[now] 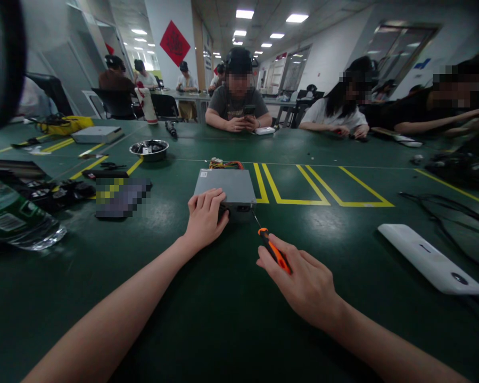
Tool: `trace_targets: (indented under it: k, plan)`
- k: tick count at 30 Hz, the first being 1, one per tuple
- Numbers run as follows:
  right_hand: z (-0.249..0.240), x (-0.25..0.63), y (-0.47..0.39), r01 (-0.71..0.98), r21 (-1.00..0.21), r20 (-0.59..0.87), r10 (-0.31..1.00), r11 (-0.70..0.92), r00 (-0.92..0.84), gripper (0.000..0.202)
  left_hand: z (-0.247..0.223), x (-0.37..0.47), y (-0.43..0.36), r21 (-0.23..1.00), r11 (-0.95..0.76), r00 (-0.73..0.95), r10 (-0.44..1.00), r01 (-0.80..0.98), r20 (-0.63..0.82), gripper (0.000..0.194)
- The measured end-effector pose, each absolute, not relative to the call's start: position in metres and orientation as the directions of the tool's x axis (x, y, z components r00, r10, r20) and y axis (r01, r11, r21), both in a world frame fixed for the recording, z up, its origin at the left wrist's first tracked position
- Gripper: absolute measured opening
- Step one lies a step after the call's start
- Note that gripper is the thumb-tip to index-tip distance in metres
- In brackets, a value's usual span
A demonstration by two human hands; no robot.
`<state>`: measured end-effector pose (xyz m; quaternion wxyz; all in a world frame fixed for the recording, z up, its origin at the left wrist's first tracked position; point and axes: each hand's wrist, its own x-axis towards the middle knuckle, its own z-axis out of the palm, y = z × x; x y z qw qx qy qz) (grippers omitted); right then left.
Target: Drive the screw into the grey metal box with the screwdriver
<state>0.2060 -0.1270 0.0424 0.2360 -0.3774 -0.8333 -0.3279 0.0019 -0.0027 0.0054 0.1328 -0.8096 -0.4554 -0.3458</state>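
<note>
A grey metal computer power supply (227, 183) lies flat on the green table, its power socket on the side facing me. Colored cables (227, 165) come out at its far side. My left hand (205, 215) grips the near left part of the case, fingers on top and thumb at the front face. In my right hand (303, 271) is a screwdriver (273, 250) with an orange and black handle. Its thin shaft points up and away, and the tip is at the case's near right corner. Whether the tip sits in a screw is too small to tell.
A steel bowl (149, 150) of small parts stands beyond on the left. Nearer are a pixelated dark item (122, 198) and a plastic bottle (19, 213). To the right lie a white device (431, 258) and black cables (443, 207). A person (239, 101) sits opposite, holding a phone.
</note>
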Motion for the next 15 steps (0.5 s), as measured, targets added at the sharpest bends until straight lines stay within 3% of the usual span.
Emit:
trace_targets:
  k: [4, 10, 15]
  plan:
    - [0.041, 0.204, -0.125, 0.801, 0.330, 0.659, 0.485, 0.501, -0.575, 0.019, 0.006, 0.001, -0.003, 0.096, -0.545, 0.346, 0.649, 0.833, 0.678, 0.034]
    - [0.035, 0.201, -0.125, 0.753, 0.374, 0.616, 0.462, 0.542, -0.638, 0.025, 0.006, 0.001, -0.003, 0.100, -0.545, 0.347, 0.653, 0.833, 0.674, 0.035]
    - [0.046, 0.208, -0.123, 0.810, 0.325, 0.691, 0.463, 0.488, -0.556, 0.019, 0.005, 0.003, -0.003, 0.123, -0.546, 0.332, 0.657, 0.829, 0.677, 0.040]
